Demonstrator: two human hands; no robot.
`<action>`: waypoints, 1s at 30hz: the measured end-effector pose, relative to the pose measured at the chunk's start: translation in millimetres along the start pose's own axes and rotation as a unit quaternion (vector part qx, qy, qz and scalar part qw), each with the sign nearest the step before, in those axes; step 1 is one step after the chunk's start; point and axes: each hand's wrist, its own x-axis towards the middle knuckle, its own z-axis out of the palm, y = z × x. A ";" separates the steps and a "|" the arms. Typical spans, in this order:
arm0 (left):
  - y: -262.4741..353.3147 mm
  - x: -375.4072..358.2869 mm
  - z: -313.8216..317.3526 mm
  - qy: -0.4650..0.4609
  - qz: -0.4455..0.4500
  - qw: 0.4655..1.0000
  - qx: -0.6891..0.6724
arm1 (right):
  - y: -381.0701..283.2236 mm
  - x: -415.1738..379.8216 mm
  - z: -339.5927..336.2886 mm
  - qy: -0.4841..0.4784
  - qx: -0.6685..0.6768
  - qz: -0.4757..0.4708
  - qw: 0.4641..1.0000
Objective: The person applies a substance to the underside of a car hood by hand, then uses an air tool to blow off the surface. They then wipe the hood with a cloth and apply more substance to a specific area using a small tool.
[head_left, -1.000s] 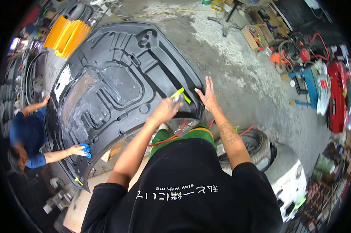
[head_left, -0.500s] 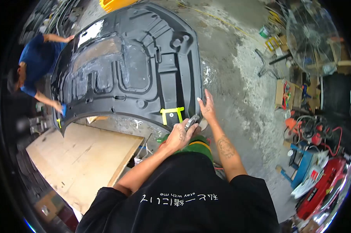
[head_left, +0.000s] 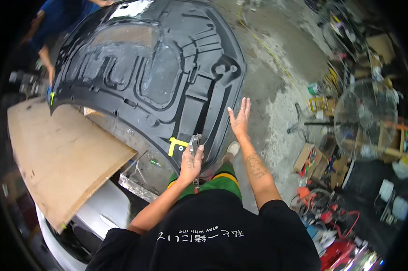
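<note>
A black car hood (head_left: pixel 163 119) lies with its ribbed underside up in front of me. My left hand (head_left: pixel 191 165) is wrapped round a silver metal hand tool (head_left: pixel 194 143), whose lower end with a red part shows below the palm. The tool's tip overlaps the hood's near right corner, beside yellow tape (head_left: pixel 177 142) that frames a small round spot. Just off the hood's right edge, my right hand (head_left: pixel 240 123) is raised with its fingers spread and nothing in it. A ring shows on one finger.
At the far left, a co-worker in blue (head_left: pixel 61 20) has hands at the hood's edge. A cardboard sheet (head_left: pixel 68 158) covers part of a white car body (head_left: pixel 107 205). To the right stand a fan (head_left: pixel 364 119) and boxes of tools; a yellow hose (head_left: pixel 271 54) crosses the floor.
My left hand with the tool has moved from the hood's corner toward the taped spot. My right hand has come away from the edge, fingers spreading. The view has shifted.
</note>
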 end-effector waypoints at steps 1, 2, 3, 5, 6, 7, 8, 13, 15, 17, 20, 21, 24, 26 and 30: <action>8.5 -2.7 3.8 -0.007 -0.087 0.996 -0.023 | -3.7 15.8 -3.3 -0.013 0.009 -0.016 1.000; 16.0 -5.4 23.1 -0.003 -0.169 0.978 -0.120 | 2.0 38.5 -8.9 -0.064 -0.059 -0.097 0.991; 18.9 -4.9 41.5 0.024 -0.167 0.979 -0.115 | 1.0 47.5 -16.4 -0.096 -0.134 -0.161 0.973; 30.4 -3.8 74.1 0.045 -0.200 0.969 -0.135 | 9.6 60.9 -19.8 -0.133 -0.140 -0.206 0.959; 36.3 -0.2 90.0 0.074 -0.194 0.966 -0.152 | 20.1 68.6 -16.1 -0.164 -0.199 -0.289 0.922; 43.4 4.0 100.6 0.085 -0.192 0.965 -0.155 | 25.5 77.2 -16.2 -0.191 -0.256 -0.370 0.872; 50.9 8.2 111.1 0.100 -0.151 0.972 -0.147 | 31.6 84.2 -18.5 -0.230 -0.235 -0.377 0.866; 62.8 31.9 143.5 0.150 -0.113 0.962 -0.199 | 27.1 124.9 -40.0 -0.291 -0.163 -0.420 0.844; 66.0 44.0 151.1 0.180 -0.117 0.956 -0.197 | 24.5 143.3 -42.0 -0.303 -0.173 -0.437 0.829; 70.3 52.3 158.1 0.185 -0.107 0.957 -0.196 | 22.7 162.8 -42.7 -0.304 -0.192 -0.450 0.817; 69.0 73.7 168.8 0.184 -0.104 0.955 -0.208 | 15.0 193.0 -40.1 -0.292 -0.184 -0.492 0.799; 72.1 84.5 173.3 0.185 -0.100 0.954 -0.214 | 12.2 203.7 -38.1 -0.291 -0.189 -0.508 0.789; 79.3 118.3 185.4 0.193 -0.090 0.947 -0.242 | 3.4 235.4 -22.2 -0.298 -0.181 -0.514 0.784; 82.7 147.0 189.1 0.201 -0.084 0.936 -0.277 | -0.6 257.8 -6.8 -0.310 -0.172 -0.488 0.798; 104.7 199.7 184.5 0.219 -0.095 0.910 -0.340 | -11.2 310.7 -1.2 -0.356 -0.246 -0.444 0.785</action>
